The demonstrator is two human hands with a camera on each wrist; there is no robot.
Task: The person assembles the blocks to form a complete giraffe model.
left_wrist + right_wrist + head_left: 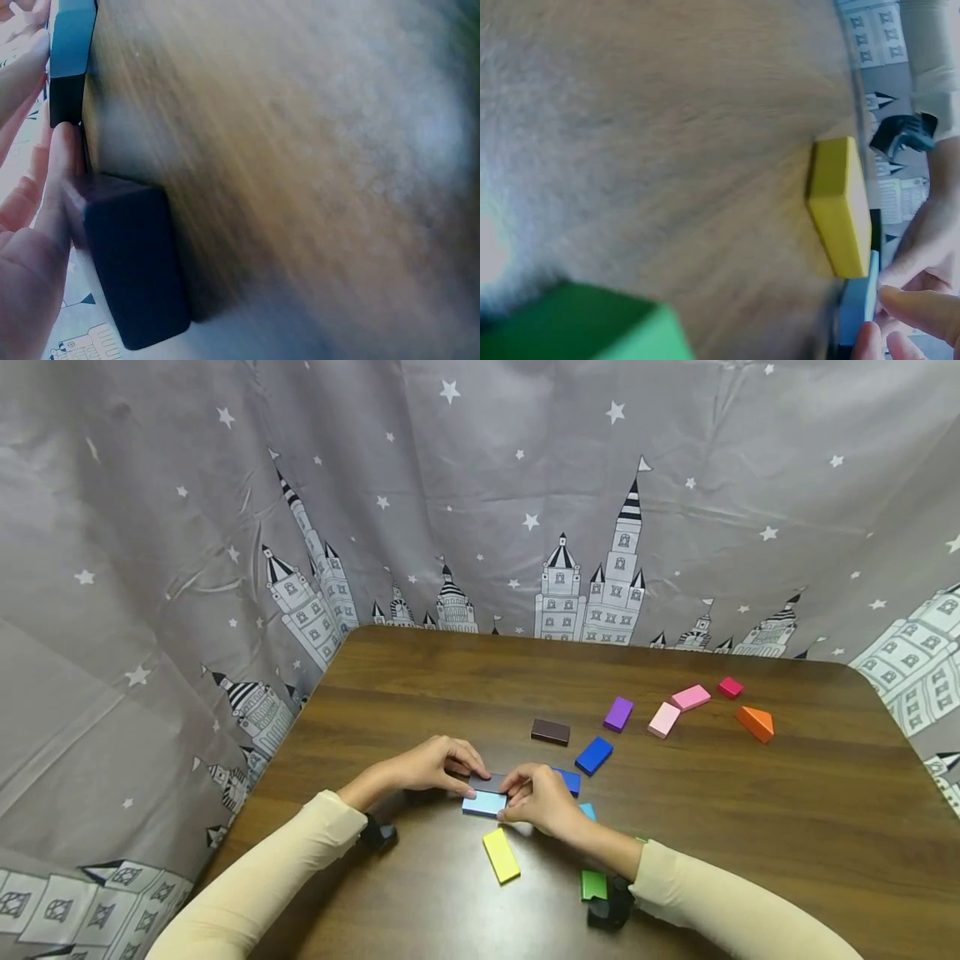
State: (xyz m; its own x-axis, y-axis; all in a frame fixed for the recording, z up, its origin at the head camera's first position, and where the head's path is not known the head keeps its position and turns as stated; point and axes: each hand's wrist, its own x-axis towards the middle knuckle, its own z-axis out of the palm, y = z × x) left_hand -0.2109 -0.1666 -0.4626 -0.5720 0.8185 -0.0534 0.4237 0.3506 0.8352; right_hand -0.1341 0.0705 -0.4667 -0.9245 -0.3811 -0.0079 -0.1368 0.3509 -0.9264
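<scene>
A light blue block point(483, 803) lies flat in front of a dark grey block point(487, 783), long sides together. My left hand point(438, 766) pinches the left end of the dark grey block, its thumb by the light blue block's corner. At the opposite end my right hand point(543, 797) grips the light blue block, fingers curled and partly covering both right ends. The light blue block point(859, 300) sits between fingertips in the right wrist view. Nearer me lies a yellow block point(501, 856).
Blue blocks point(594, 756), a dark brown block point(551, 732) and a purple block point(618, 714) lie beyond my right hand. Pink blocks point(690, 697), a red block point(731, 687) and an orange triangular block point(756, 723) are farther right. A green block point(594, 885) is by my right wrist.
</scene>
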